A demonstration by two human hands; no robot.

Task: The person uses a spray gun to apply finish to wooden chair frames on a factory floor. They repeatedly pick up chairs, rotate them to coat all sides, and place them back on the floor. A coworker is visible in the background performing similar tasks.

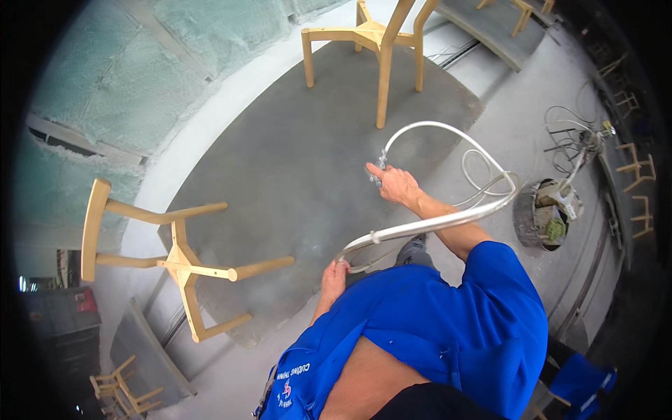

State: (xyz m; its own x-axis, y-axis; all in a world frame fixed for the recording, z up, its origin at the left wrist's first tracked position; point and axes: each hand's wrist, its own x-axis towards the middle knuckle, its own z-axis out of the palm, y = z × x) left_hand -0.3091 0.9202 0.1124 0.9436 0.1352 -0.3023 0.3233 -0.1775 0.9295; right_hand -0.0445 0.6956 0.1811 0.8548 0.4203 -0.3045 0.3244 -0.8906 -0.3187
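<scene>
Spray gun (381, 162) in the right hand (399, 185), fingers curled round it, above a grey disc (280, 140); long axis runs away from the wearer, hose end farthest, nozzle direction unclear. Left hand (334, 281): fingers closed round the white hose (434, 225). Open disc surface separates gun from one chair (183, 267) at its left edge, another (371, 35) ahead.

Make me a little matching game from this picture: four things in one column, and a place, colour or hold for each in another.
1. Right hand
2. Left hand
3. Shirt
4. Drum

A. Bright blue
B. Holding the white hose close to the body
C. Toward the picture's right side, with crumpled material inside
D. Holding the spray gun, arm stretched out

Right pairs: 1-D, 2-B, 3-A, 4-C
</scene>
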